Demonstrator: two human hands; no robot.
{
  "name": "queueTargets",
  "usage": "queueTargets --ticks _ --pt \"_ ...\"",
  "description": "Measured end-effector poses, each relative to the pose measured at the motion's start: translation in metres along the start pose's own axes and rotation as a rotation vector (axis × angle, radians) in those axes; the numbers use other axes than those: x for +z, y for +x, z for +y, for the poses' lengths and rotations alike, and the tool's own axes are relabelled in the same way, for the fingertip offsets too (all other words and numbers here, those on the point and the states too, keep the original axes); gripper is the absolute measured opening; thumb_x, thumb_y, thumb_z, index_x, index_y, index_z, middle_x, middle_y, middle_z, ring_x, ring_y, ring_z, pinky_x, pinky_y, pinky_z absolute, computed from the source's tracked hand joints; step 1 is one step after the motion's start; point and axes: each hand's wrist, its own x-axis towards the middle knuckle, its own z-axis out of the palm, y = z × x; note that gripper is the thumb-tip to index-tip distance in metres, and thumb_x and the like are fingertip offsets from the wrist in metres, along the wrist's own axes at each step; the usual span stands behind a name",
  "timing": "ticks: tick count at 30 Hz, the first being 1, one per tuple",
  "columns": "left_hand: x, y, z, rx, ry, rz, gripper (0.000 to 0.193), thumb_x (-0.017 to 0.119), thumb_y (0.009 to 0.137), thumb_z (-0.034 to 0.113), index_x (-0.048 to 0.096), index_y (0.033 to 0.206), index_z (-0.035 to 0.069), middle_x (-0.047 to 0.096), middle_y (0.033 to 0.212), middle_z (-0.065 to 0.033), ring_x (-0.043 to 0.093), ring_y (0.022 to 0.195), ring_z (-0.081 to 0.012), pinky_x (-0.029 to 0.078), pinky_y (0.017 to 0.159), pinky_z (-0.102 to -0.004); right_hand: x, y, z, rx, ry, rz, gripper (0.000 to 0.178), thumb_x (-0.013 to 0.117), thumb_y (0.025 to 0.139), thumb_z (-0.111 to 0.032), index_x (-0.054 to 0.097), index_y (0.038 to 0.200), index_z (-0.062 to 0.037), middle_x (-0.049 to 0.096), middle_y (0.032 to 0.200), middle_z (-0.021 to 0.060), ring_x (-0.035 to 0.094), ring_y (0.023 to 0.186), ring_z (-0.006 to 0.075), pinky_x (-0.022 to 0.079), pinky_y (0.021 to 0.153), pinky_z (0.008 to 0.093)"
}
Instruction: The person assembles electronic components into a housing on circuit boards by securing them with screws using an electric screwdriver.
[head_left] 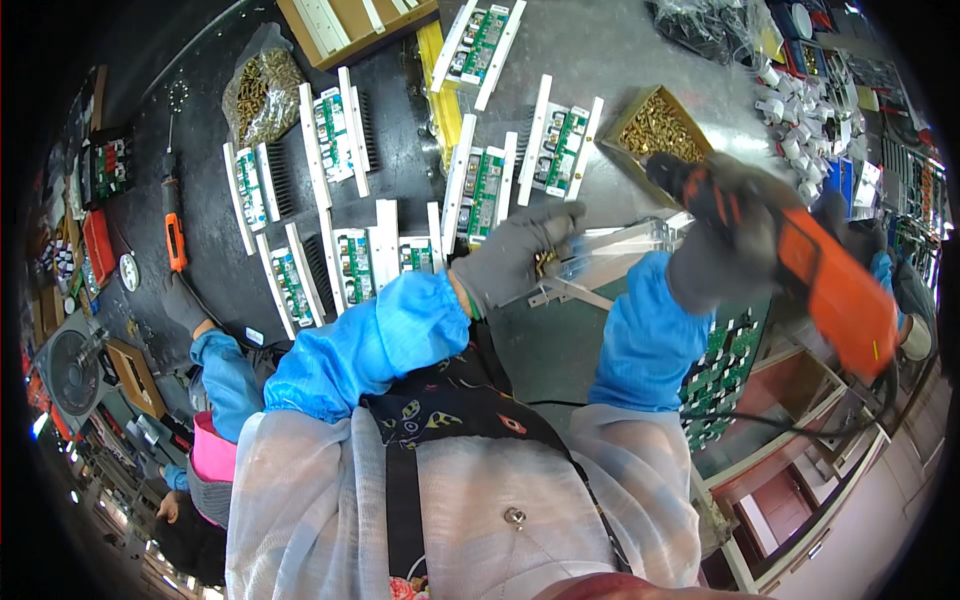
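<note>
My left hand [512, 258], in a grey glove, is closed around a few small brass screws [545, 262] near the bench's front edge. Smeared by motion, my right hand [722, 235] grips an orange and black electric screwdriver [838, 295], whose dark front end points up and left. Between the hands lies a clear plastic piece [620, 245], partly hidden by my right arm. An open cardboard box [628, 165] of brass screws [658, 128] stands just beyond the tool's front end. Left of it sits a green circuit board between white rails [563, 148].
Several similar railed boards [335, 135] stand across the dark bench, beside a bag of brass parts [262, 95]. White plastic parts [800, 130] are heaped at far right. At left, a co-worker's gloved hand [183, 300] is near another orange screwdriver [175, 240]. A black cable [770, 425] hangs at right.
</note>
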Motion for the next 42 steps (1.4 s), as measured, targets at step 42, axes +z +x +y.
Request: queueTargets --ticks 42 --pt "-0.006 0.003 0.011 0.110 0.120 -0.214 0.049 0.057 0.082 0.048 0.054 0.104 0.004 0.047 0.067 0.0023 0.039 0.054 -0.0071 0.030 0.045 -0.0197 -0.020 -0.007 -0.087 0.138 0.727 0.032 0.053 0.060 0.076 -0.011 0.034 0.121 -0.0002 0.049 0.076 0.0085 0.051 0.054 0.0194 0.039 0.049 0.0358"
